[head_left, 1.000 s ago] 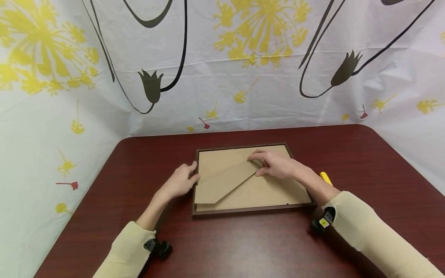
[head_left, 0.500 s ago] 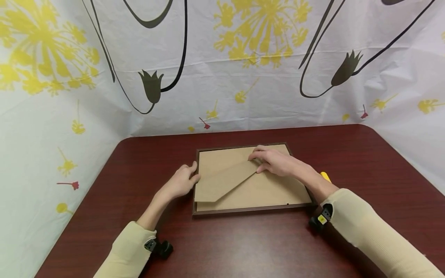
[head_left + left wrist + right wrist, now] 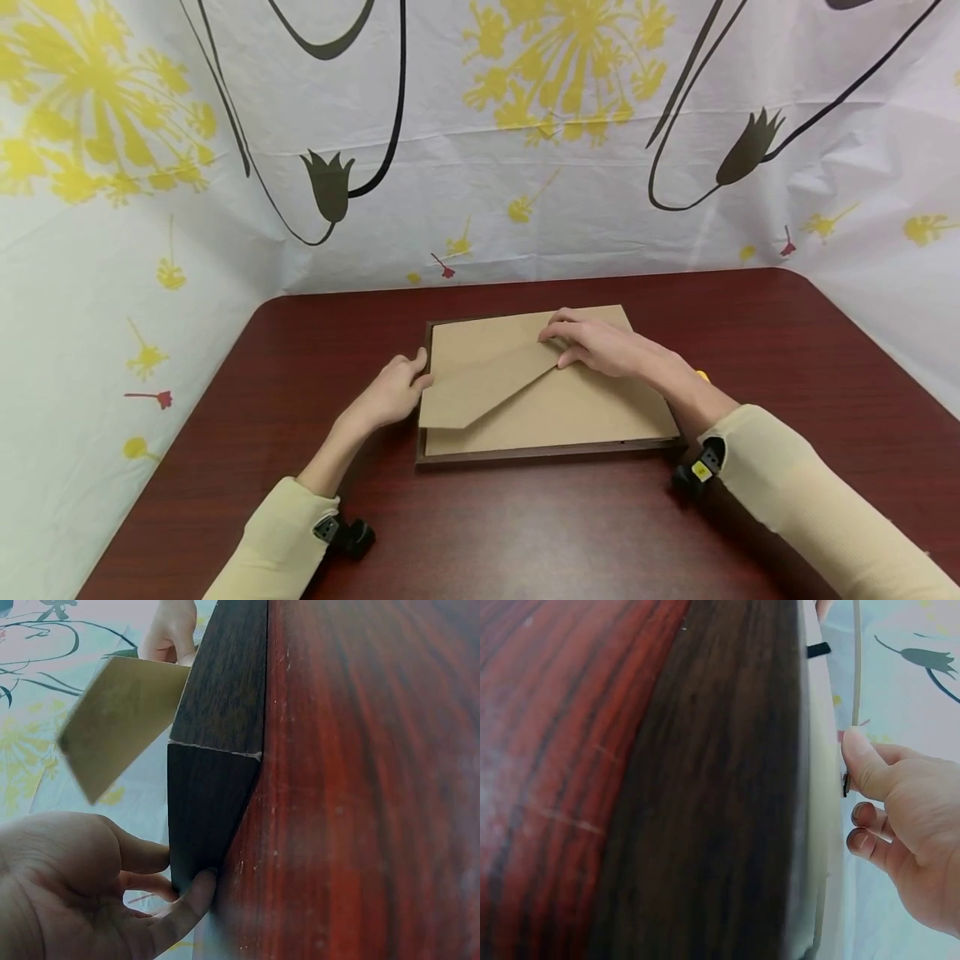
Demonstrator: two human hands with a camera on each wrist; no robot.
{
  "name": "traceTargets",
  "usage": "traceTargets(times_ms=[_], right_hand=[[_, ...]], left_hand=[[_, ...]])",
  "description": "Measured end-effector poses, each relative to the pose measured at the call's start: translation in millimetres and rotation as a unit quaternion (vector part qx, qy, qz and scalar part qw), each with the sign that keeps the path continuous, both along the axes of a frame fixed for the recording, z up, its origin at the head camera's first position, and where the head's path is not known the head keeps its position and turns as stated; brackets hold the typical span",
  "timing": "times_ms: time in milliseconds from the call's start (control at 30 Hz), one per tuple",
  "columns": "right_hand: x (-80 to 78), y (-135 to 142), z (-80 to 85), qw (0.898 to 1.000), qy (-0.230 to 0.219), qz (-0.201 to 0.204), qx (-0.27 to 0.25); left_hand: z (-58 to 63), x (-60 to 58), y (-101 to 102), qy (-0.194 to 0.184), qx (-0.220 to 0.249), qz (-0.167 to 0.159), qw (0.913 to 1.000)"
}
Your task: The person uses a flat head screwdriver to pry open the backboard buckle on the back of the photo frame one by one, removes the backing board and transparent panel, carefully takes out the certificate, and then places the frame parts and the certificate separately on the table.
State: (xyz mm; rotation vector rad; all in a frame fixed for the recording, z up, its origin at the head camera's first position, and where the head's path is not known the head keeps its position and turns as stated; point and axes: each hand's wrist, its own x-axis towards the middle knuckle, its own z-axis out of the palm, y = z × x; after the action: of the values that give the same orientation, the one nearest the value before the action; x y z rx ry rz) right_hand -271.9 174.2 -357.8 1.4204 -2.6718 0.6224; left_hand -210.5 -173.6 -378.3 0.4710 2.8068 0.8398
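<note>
A dark brown picture frame (image 3: 487,457) lies face down on the table, its tan backing board (image 3: 585,417) facing up. From the board rises a tan easel stand flap (image 3: 480,387), tilted at an angle. My right hand (image 3: 600,346) pinches the flap's narrow end between thumb and fingers; the right wrist view shows this pinch side-on. The board's far right corner now overlaps the frame's rim, so that side sits raised. My left hand (image 3: 388,390) grips the frame's left edge, thumb and fingers on the dark wood (image 3: 206,802) in the left wrist view.
Just beyond my right forearm, a small yellow object (image 3: 702,376) shows, mostly hidden. The dark red table (image 3: 525,533) meets a white patterned sheet (image 3: 487,200) at the back and sides. Small black tabs (image 3: 819,650) stick out along the frame's inner edge.
The right hand has risen slightly and moved away from me, and the backing board has lifted with the flap, on the right and far side. The left hand stays on the frame.
</note>
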Motion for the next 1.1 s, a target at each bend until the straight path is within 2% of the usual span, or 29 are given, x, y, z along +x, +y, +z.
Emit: traceTargets(times_ms=[267,533,867,1100], right_hand=[[-1.2,15.4,5.8,1.000,0.001,-0.009,0.011],[-2.3,36.8,0.4,1.000,-0.013,-0.013,0.013],[-1.2,50.5,-7.6,1.000,-0.005,-0.004,-0.009],[6.6,56.3,-4.4,0.998,-0.028,-0.052,-0.004]], left_hand=[[3.5,1.5,1.9,-0.015,0.005,0.012,0.9998],[4.5,2.6,1.2,-0.021,0.002,0.011,0.9997],[5.2,4.3,0.0,-0.027,0.011,0.011,0.9995],[5.3,4.2,0.9,-0.025,0.007,0.014,0.9996]])
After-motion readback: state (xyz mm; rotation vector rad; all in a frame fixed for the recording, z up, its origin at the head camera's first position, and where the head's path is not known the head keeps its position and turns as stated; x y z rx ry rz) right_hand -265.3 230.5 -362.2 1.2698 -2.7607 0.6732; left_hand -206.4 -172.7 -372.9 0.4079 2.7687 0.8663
